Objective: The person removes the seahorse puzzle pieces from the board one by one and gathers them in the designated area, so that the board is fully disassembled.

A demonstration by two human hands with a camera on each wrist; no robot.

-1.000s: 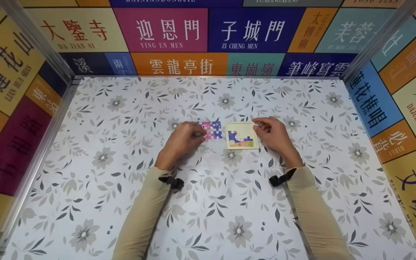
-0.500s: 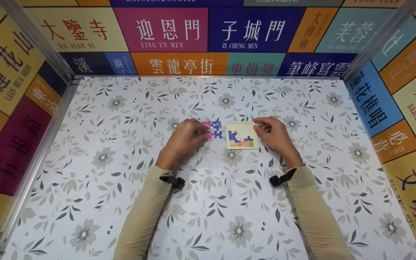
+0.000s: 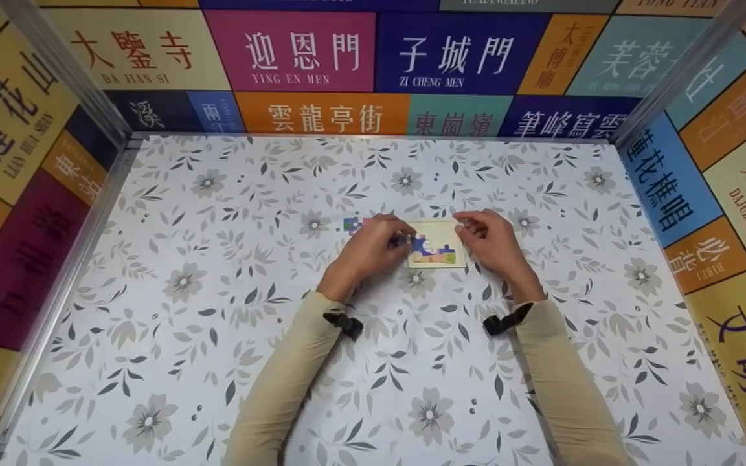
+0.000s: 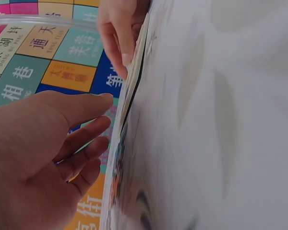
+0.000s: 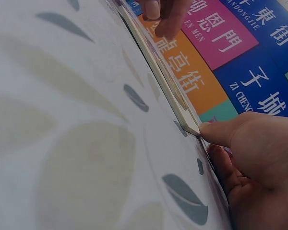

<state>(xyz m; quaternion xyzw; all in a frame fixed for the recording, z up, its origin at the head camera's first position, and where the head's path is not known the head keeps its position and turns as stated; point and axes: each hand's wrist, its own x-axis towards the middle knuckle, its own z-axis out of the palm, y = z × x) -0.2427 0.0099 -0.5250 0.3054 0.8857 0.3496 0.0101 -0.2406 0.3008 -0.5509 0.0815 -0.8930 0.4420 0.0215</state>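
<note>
Puzzle tray (image 3: pixel 440 232) face-up, long axis unclear; right hand (image 3: pixel 491 241) pinches corner, left hand (image 3: pixel 372 247) hold unclear.

Tray (image 3: pixel 439 228): wood by appearance, smooth, matt. Puzzle pieces (image 3: pixel 351 224), left of it: printed face; core not discernible. Table covering (image 3: pixel 386 336): smooth printed sheet, low sheen. Far wall (image 3: pixel 289 52): smooth print. Far-left corner post (image 3: pixel 68 65): glossy; metal or plastic, I cannot tell. Sleeves (image 3: pixel 567 382): matt cloth, creased. Wrist mounts (image 3: pixel 345 323): plastic-looking, black.
</note>
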